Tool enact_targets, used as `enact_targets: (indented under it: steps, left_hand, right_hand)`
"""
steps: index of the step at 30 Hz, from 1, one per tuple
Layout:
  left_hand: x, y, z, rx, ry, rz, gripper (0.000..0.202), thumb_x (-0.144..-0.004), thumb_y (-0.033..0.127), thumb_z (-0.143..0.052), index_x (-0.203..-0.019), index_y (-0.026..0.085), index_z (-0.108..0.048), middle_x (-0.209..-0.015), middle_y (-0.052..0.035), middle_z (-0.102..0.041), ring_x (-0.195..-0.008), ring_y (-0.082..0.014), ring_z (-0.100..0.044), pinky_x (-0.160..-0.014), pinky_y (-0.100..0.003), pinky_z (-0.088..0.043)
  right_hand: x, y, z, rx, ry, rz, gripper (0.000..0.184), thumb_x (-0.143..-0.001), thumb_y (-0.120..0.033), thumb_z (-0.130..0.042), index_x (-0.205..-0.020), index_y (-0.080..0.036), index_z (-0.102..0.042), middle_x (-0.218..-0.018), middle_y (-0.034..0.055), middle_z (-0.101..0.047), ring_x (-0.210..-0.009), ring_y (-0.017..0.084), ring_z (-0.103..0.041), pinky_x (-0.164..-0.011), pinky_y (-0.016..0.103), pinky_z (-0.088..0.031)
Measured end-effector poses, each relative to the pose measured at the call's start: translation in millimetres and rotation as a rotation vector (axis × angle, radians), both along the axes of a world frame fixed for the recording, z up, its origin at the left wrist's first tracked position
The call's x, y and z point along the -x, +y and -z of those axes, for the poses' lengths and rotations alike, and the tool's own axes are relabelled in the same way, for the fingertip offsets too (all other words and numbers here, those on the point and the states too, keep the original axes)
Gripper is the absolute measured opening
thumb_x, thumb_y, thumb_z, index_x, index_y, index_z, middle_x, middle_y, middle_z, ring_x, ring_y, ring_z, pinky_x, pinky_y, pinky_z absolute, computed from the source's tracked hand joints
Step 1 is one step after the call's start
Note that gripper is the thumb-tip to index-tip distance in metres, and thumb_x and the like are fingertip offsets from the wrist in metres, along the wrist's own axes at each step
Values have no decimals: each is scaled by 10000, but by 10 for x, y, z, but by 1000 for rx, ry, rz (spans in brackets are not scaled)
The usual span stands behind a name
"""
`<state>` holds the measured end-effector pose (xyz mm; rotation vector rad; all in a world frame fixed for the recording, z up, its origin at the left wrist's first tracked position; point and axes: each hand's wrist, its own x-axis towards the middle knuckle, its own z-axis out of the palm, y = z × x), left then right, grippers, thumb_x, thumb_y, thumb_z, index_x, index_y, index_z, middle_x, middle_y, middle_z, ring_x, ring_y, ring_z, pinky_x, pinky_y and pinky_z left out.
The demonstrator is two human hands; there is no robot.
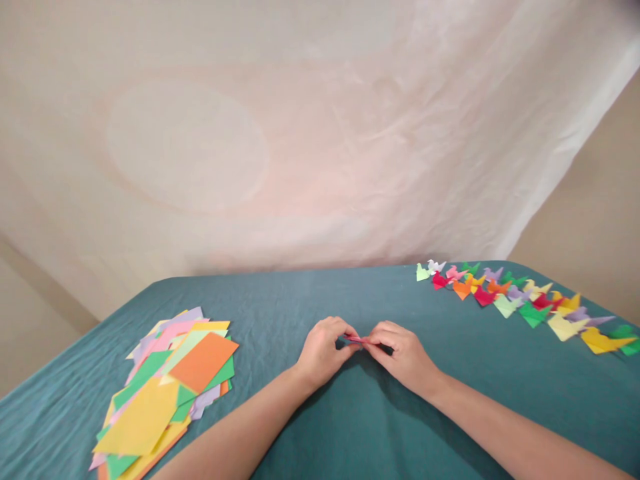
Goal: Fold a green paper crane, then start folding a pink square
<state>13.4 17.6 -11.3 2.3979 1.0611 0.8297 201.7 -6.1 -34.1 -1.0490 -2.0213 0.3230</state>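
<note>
Between my two hands is a small piece of folded pink paper [356, 339], mostly covered by my fingers. My left hand [327, 350] pinches its left end between thumb and fingertips. The other end is pinched by my right hand [400, 353] in the same way. Both hands are just above the middle of the table, fingertips almost meeting. How the paper is folded cannot be made out.
A loose pile of coloured paper sheets [140, 417] lies to the left on the teal tablecloth [280, 300]. Rows of folded paper birds [507, 305] in several colours stand at the back right. A pale cloth [320, 133] hangs behind the table.
</note>
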Motion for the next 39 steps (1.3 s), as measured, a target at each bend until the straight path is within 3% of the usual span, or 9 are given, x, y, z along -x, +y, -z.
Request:
enact_targets:
  steps: [7,18,25,32,39]
  left_hand:
    - [53,5,23,-103,81,9,71,-836,202,-553,-829,193,-623,-830,-4,-635,-817,-152,-552,-769,-279,-396]
    - [63,-37,9,-212,182,44,43,-814,212,-572,-787,179,-578,-874,-21,-613,-850,-164,-534,-764,-282,-377]
    - [84,-40,-21,-170,262,108,43,-821,188,-542,-781,173,-547,-830,-7,-591,-784,-140,-533,-732,-253,-382]
    - [128,-44,-55,-157,292,175,259,-823,432,-549,-824,175,-582,-866,-38,-583,-819,-169,-538,-743,-274,-393]
    - [109,-70,-41,-181,279,169,195,-865,340,-505,-803,184,-604,-857,-35,-599,-844,-168,-541,-773,-287,-387]
  right_hand:
    - [-7,-3,-16,-135,-129,21,141,-860,-198,-506,-857,-200,-646,-806,45,-631,-744,166,-559,-695,300,-441]
    - [-22,-27,-33,-356,-495,47,175,-860,-144,-484,-745,-175,-612,-724,33,-591,-701,158,-493,-671,308,-342]
    - [-14,-20,4,-282,-565,21,161,-862,-148,-475,-745,-166,-584,-736,35,-571,-713,166,-473,-683,314,-332]
    - [-31,-18,-3,-184,-533,-5,153,-876,-167,-471,-794,-170,-600,-767,39,-572,-739,167,-479,-690,306,-343]
    - [-41,-19,-10,-137,-456,-37,162,-870,-174,-480,-775,-175,-611,-756,42,-576,-735,164,-495,-685,305,-361]
